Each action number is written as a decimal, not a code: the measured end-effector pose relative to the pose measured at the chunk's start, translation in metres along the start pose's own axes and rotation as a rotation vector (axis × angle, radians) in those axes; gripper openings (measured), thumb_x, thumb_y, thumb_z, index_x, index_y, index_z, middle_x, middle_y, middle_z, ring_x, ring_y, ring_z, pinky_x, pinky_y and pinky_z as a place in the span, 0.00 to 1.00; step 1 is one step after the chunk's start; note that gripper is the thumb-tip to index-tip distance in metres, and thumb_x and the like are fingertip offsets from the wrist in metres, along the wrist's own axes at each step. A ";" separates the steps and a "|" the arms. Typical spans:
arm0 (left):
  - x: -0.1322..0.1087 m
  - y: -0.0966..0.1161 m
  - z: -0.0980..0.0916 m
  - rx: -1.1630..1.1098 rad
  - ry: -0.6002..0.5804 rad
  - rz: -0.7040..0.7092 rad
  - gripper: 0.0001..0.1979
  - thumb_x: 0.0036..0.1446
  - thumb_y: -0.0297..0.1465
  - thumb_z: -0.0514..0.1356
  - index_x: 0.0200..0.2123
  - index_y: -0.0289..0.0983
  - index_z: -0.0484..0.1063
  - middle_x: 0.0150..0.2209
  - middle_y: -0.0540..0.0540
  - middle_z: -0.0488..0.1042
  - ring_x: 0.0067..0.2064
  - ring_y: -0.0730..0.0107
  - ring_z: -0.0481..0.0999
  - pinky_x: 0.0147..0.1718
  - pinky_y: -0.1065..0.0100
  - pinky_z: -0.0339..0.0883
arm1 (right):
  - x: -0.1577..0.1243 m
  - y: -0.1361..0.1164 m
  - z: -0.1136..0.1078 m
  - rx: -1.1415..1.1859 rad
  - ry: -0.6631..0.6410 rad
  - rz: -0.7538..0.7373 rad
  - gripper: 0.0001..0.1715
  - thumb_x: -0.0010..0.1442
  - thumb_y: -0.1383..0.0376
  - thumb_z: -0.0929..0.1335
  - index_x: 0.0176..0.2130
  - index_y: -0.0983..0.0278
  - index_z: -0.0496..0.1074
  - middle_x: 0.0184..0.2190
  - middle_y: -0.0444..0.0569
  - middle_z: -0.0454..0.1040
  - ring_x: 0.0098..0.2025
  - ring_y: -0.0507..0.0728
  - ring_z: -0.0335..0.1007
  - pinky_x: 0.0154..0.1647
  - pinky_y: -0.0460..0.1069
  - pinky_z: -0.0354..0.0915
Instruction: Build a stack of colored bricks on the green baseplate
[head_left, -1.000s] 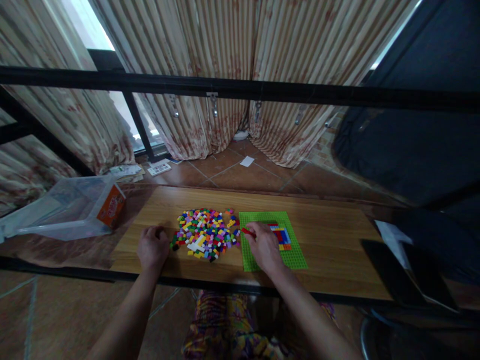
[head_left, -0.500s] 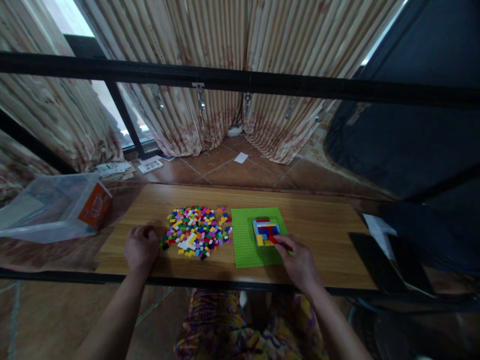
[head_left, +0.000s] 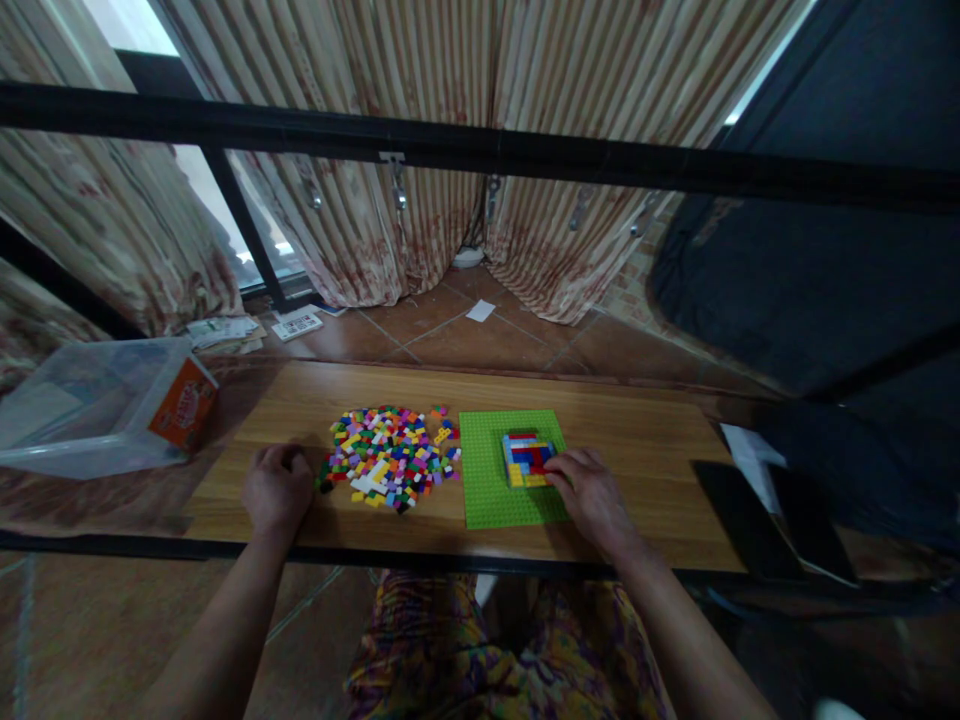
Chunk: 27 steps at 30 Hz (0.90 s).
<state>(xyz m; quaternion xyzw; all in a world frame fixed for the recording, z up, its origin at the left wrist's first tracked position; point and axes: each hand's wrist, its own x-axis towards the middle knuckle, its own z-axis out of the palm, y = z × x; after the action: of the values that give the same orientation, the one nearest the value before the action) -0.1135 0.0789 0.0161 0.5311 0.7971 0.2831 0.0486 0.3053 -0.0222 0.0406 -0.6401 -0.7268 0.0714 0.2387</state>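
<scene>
My right hand (head_left: 594, 502) is at the right edge of a small block of joined toy bricks (head_left: 517, 475), fingers pinched at a red brick (head_left: 537, 466) there. The fingertips hide part of that brick. The joined bricks are yellow, blue, red, white and light blue and sit on a green studded baseplate (head_left: 484, 500). My left hand (head_left: 277, 490) rests on the table, loosely curled with nothing seen in it. Just right of it lies a pile of loose, many-coloured bricks (head_left: 386, 450).
The wooden table (head_left: 630, 405) has a dark front edge. Left of it stands a clear plastic bin (head_left: 90, 430) with an orange label. Dark flat panels (head_left: 739, 520) lie at the right end. A black metal bar (head_left: 450, 135) crosses in front of the curtains (head_left: 420, 60).
The red brick at my right fingertips now lies lower and more level among the joined bricks. My right hand has shifted slightly; my left hand stays put. The whole view has tilted a little.
</scene>
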 end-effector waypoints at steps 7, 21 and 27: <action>-0.001 0.003 -0.002 0.005 -0.003 -0.001 0.14 0.55 0.32 0.54 0.40 0.34 0.76 0.44 0.37 0.74 0.43 0.56 0.74 0.43 0.57 0.68 | 0.003 0.004 0.000 -0.017 -0.038 -0.044 0.10 0.64 0.65 0.64 0.35 0.60 0.75 0.36 0.49 0.74 0.42 0.59 0.66 0.47 0.54 0.63; -0.001 0.004 -0.004 0.011 -0.013 -0.002 0.14 0.55 0.31 0.53 0.40 0.33 0.76 0.44 0.36 0.73 0.44 0.55 0.74 0.41 0.59 0.67 | 0.000 -0.003 -0.005 -0.065 -0.134 -0.142 0.13 0.66 0.64 0.62 0.37 0.60 0.76 0.37 0.49 0.75 0.41 0.58 0.67 0.47 0.54 0.63; -0.002 0.004 -0.003 0.024 -0.013 -0.006 0.15 0.56 0.32 0.53 0.40 0.34 0.76 0.44 0.37 0.73 0.44 0.55 0.74 0.42 0.59 0.68 | 0.004 -0.007 0.001 -0.072 -0.073 -0.168 0.13 0.66 0.65 0.63 0.37 0.61 0.77 0.37 0.49 0.76 0.41 0.58 0.65 0.46 0.52 0.63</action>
<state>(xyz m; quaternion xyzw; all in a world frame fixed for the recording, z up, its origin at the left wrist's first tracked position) -0.1108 0.0771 0.0206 0.5311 0.8018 0.2699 0.0481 0.2981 -0.0195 0.0441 -0.5822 -0.7881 0.0484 0.1940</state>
